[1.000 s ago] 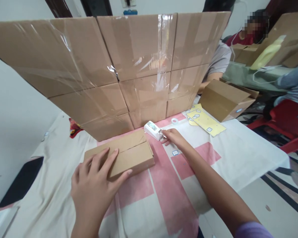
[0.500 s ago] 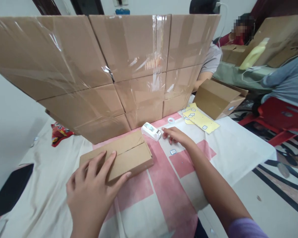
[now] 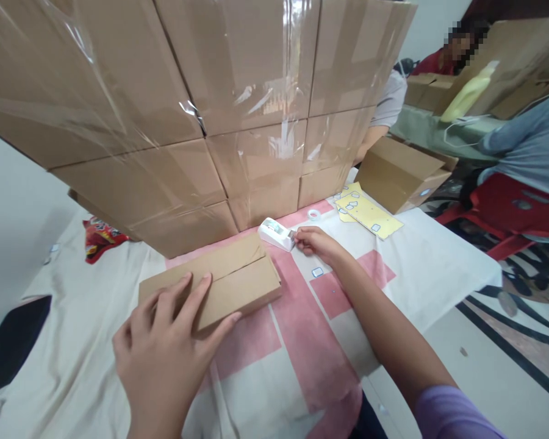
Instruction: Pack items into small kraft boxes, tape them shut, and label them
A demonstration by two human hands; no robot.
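A flat, closed cardboard box lies in front of me with a seam along its top. My left hand holds it, fingers spread over the top and thumb along the near side. Just beyond its right end stands a white tape dispenser with a roll of clear tape in it. The fingers of my right hand are pinched together at the dispenser's cutting end, where the tape's end would be; the strip itself is too fine to see clearly.
Stacked cartons wrapped in clear film wall off the back. To the right lie a small tape roll, yellow label sheets, a loose sticker and an open carton. A red packet lies left. Other people sit beyond.
My right hand has moved left to the dispenser's cutting end, and its fingers have closed into a pinch. My left hand stays on the box. The view has tilted slightly down.
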